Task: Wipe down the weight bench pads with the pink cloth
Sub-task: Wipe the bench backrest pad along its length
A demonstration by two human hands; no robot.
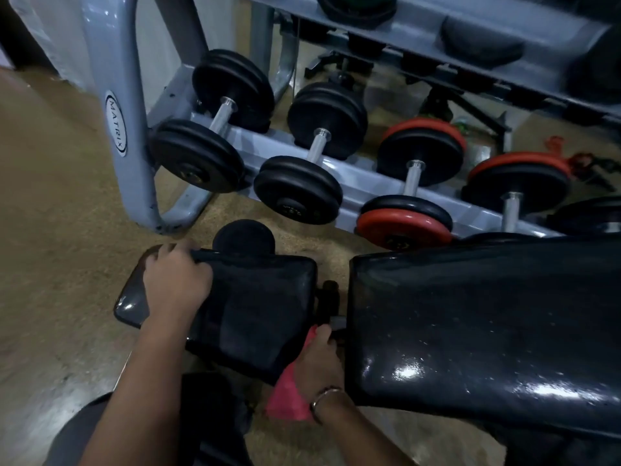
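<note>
The black seat pad [265, 311] of the weight bench lies low in the middle. The larger, glossy black back pad [477, 317] stretches to its right, flecked with droplets. My left hand [176, 280] sits on the seat pad's left end, fingers curled over its far edge. My right hand [319, 358] grips the pink cloth [289, 395] in the gap between the two pads, against the seat pad's near right corner. Most of the cloth hangs below my wrist.
A grey dumbbell rack [121, 129] stands just beyond the bench, holding several black dumbbells [295, 188] and red-plated ones [405, 227]. A black foam roller [243, 238] sticks out behind the seat pad. Brown floor [57, 230] spreads to the left.
</note>
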